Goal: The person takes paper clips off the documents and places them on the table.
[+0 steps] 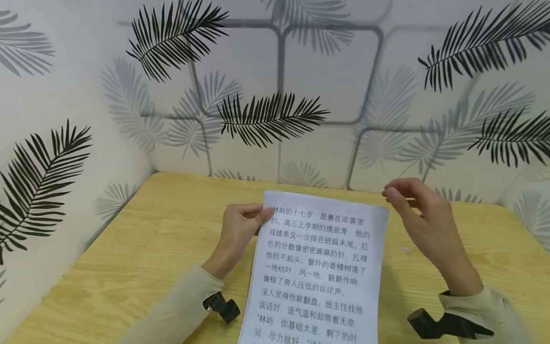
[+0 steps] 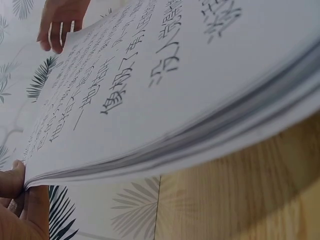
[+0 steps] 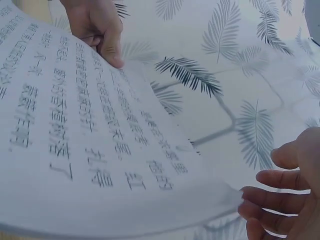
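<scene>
Spreading behind everything, the leaf-patterned wall (image 1: 245,57) meets your wooden table (image 1: 129,248), and over it, front and centre, comes your stack of printed sheets (image 1: 318,267)! Your left hand (image 1: 240,231) pinches its upper left edge, thumb on top. Your right hand (image 1: 427,222), fingers loosely bent and gripping nothing, hovers by the upper right corner; contact, can't tell. Up top, a pale clip (image 1: 348,207); on the tabletop, a tiny whitish piece (image 1: 406,250).

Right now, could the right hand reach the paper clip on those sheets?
Probably yes: the right hand looks empty and close by, and nothing covers the paper clip at the top edge of the sheets; the left hand grips their left edge.
</scene>
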`<state>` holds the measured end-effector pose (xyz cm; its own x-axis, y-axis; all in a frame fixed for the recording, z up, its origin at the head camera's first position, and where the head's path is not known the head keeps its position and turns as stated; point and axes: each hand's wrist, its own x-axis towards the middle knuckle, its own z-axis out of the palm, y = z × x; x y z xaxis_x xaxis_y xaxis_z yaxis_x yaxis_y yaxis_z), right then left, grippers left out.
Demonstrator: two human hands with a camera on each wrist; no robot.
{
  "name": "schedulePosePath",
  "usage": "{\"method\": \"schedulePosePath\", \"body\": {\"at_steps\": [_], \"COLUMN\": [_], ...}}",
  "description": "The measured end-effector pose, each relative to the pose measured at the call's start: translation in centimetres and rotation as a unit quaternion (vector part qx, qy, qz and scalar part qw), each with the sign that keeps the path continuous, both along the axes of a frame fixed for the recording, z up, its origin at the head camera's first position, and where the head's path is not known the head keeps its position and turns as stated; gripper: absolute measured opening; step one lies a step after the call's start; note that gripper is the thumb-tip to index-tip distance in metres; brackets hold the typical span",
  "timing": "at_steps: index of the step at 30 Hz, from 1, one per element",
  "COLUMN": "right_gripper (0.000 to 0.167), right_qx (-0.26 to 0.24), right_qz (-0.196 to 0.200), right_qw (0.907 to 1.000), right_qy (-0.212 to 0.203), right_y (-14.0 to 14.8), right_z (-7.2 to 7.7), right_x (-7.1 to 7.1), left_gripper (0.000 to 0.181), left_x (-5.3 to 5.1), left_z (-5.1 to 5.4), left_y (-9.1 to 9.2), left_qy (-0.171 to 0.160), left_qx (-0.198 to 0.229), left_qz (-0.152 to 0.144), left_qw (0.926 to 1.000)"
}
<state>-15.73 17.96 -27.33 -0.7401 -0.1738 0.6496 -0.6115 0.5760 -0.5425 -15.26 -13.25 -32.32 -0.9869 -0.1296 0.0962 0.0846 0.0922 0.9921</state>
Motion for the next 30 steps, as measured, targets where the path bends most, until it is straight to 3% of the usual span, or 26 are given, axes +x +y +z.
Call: {"method": "schedulePosePath", "body": {"at_steps": [5,9,18,22,25,30], "right_gripper": [0.012,0.016,0.020,0.017,0.011,0.006], "right_qx": [0.052,0.089,0.109,0.094,0.086,0.112], "right_qz": [0.043,0.048,0.040,0.029,0.014,-0.006], "right_qw": [0.9957,0.9895,0.9856,0.9918,0.9958,0.9898], "right_qy": [0.063,0.103,0.123,0.082,0.025,-0.088], "right_y": [-2.2,-3.2,-3.7,-3.6,-3.8,-4.6], "right_z": [0.0,-0.6,-1.4,-1.3,-0.9,-0.4], "right_x": [-0.4,-0.7,-1.3,-1.4,-1.3,-1.1], "left_gripper": [0.017,0.018,0.017,0.017,0.017,0.016], "left_x": [0.0,0.1,0.1,0.0,0.0,0.1], "left_z": [-0.2,-0.3,-0.3,-0.4,-0.5,-0.6], "left_y": [0.1,0.2,0.4,0.5,0.5,0.4], "left_qy": [0.000,0.002,0.013,0.017,0.021,0.021], "left_qx": [0.004,0.010,0.014,0.010,0.007,-0.006], "left_qz": [0.004,0.002,-0.005,-0.006,-0.004,0.004], "left_qw": [1.0000,0.9999,0.9998,0.9998,0.9998,0.9997]}}
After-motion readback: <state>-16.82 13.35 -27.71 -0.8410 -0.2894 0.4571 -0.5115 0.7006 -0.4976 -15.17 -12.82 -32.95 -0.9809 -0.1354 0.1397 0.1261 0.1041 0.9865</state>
